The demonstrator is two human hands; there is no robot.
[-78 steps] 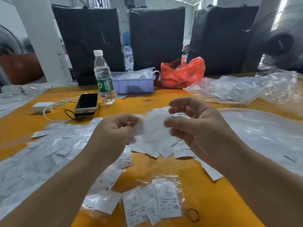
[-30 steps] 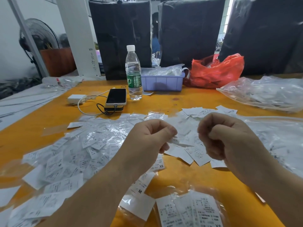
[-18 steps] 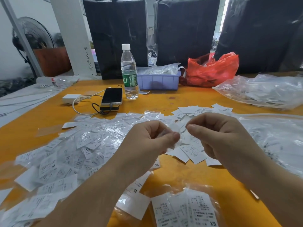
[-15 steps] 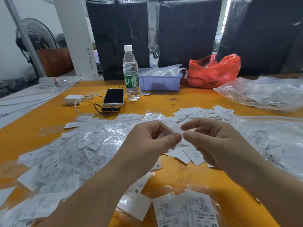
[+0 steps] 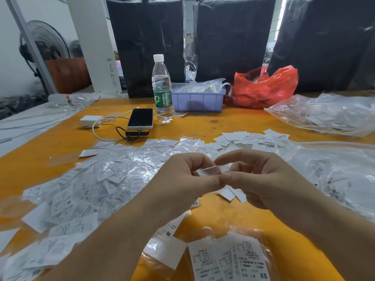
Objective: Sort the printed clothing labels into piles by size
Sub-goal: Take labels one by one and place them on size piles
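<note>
- One small label (image 5: 209, 170), seemingly in a clear sleeve, is held up between both hands above the middle of the table (image 5: 233, 120), edge-on to us so its printed face does not show.
- Her or his left hand (image 5: 182, 179) pinches it with thumb and curled fingers; the right hand (image 5: 261, 179) pinches the other end, thumb tip meeting the left thumb tip beneath it.
- Step in hand, as I judge it: reading or freeing a single label before assigning it to a pile. The next move calls for turning the face upward to read the size letter, then dropping it on the matching heap.
- Below the hands, at the near edge, a bagged stack marked XS (image 5: 231, 258) lies beside a label marked M (image 5: 168, 233); another XS tag (image 5: 195, 203) peeks from under the left wrist.
- Left of the hands spreads the big unsorted heap (image 5: 85, 191) of labels and sleeves; a smaller scatter (image 5: 245, 138) lies beyond the hands toward the far edge.
- Hard to make out: most size letters in the heap are blurred, and I cannot tell whether the held piece is a label or perhaps only an empty sleeve.
- Forearms hide the table's near middle; clear bags (image 5: 328, 116) at the right edge veil their contents.
- Far side: water bottle (image 5: 162, 88), phone (image 5: 140, 118), lilac bin (image 5: 197, 100), red bag (image 5: 263, 88).
</note>
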